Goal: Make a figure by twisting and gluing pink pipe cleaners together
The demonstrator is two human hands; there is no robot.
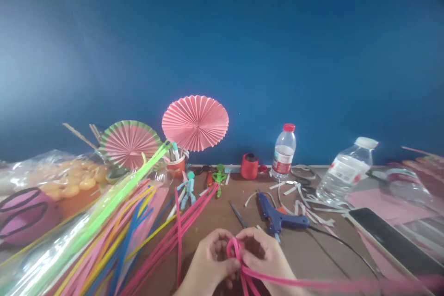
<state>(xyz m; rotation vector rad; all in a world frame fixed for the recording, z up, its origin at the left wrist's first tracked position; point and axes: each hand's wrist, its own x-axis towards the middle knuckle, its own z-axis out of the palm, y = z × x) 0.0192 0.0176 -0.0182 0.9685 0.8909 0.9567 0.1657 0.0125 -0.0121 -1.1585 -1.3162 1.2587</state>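
Low in the middle of the view, my left hand (212,259) is closed, thumb and fingers pinching pink pipe cleaners (274,277) bent into a small loop. My right hand (264,254) is closed on the same loop from the other side. Long ends trail off to the right edge and hang below my hands. To the left lie more loose pink pipe cleaners (199,210). Beyond my right hand rests a blue glue gun (279,217) with its black cord. A light blue pipe cleaner figure (189,188) and a green one (218,176) are farther back.
A bundle of coloured pipe cleaners (118,231) in clear plastic fills the left. Folded paper fans (196,122) stand behind. Two water bottles (284,155), a red round object (249,166), paper strips (314,212) and a phone (395,238) lie across the back and right.
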